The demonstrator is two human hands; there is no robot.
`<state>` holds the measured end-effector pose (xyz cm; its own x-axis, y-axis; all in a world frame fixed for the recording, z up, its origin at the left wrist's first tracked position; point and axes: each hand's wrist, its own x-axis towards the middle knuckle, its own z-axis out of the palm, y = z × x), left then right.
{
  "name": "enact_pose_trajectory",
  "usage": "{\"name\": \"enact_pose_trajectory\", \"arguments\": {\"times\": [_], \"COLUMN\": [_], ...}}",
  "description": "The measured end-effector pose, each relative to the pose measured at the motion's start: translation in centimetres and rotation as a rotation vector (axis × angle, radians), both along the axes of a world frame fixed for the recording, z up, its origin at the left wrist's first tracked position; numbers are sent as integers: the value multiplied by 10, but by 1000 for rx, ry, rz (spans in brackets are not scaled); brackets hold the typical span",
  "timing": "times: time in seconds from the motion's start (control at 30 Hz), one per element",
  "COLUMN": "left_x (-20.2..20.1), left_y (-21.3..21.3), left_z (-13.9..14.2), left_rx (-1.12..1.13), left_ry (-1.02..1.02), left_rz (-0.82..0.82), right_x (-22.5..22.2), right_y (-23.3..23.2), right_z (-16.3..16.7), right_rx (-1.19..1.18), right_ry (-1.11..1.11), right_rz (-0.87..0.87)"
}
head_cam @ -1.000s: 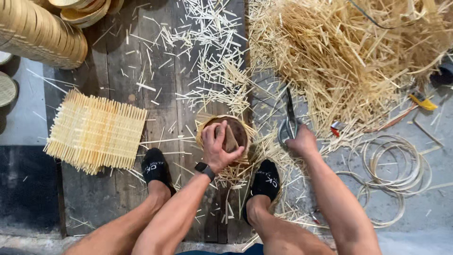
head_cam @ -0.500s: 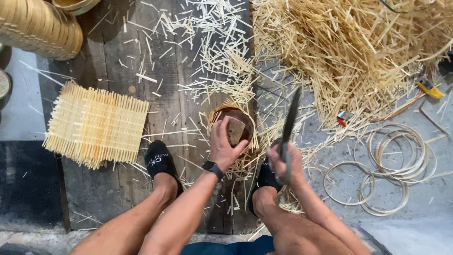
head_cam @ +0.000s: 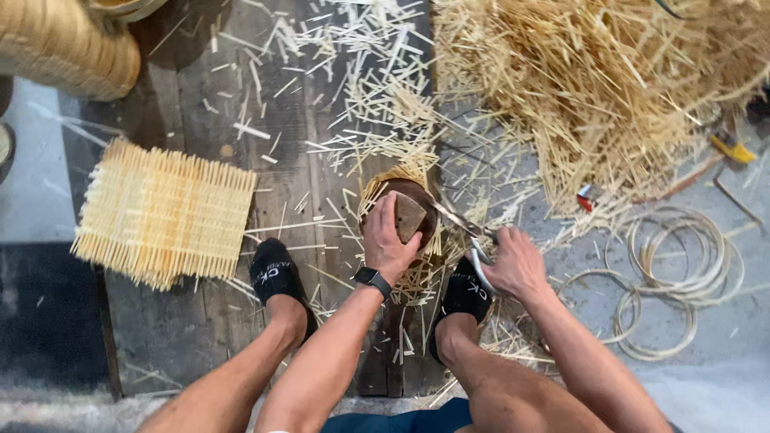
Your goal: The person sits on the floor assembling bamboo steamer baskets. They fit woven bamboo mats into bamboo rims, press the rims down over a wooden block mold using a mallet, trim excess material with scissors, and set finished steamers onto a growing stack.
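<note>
**Shears at the rim of a round woven piece**

Round woven bamboo piece (head_cam: 401, 210) flat on the dark plank floor (head_cam: 200, 96), between the two feet, dark disc at centre, pale strip ends fringing the rim. Pinned from the near-left by the left hand (head_cam: 387, 236), palm down, fingers curled over the centre block. Just right of it, right hand (head_cam: 513, 263) clenched on shears (head_cam: 461, 228), blades slanting far-left onto the rim. Farther out: square woven mat (head_cam: 164, 212) left, loose strip pile (head_cam: 609, 88) far right, coiled hoops (head_cam: 670, 281) right.
</note>
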<state>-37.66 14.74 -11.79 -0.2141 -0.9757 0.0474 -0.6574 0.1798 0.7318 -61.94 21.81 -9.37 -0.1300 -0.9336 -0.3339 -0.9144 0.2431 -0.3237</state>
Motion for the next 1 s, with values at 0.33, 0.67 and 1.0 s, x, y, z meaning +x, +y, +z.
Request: {"name": "enact_pose_trajectory", "arguments": {"times": [0.33, 0.67, 1.0], "left_x": [8, 9, 12], "left_y": [22, 7, -9], "left_z": [8, 41, 25], "left_rx": [-32, 62, 29], "left_ry": [-108, -107, -168], "left_rz": [-266, -481, -513], "right_x": [-24, -31, -38], "right_y": [32, 16, -11], "right_z": [-52, -49, -61], "right_rx": [-196, -17, -226], "right_ry": [130, 178, 81], "right_rz": [79, 195, 169]}}
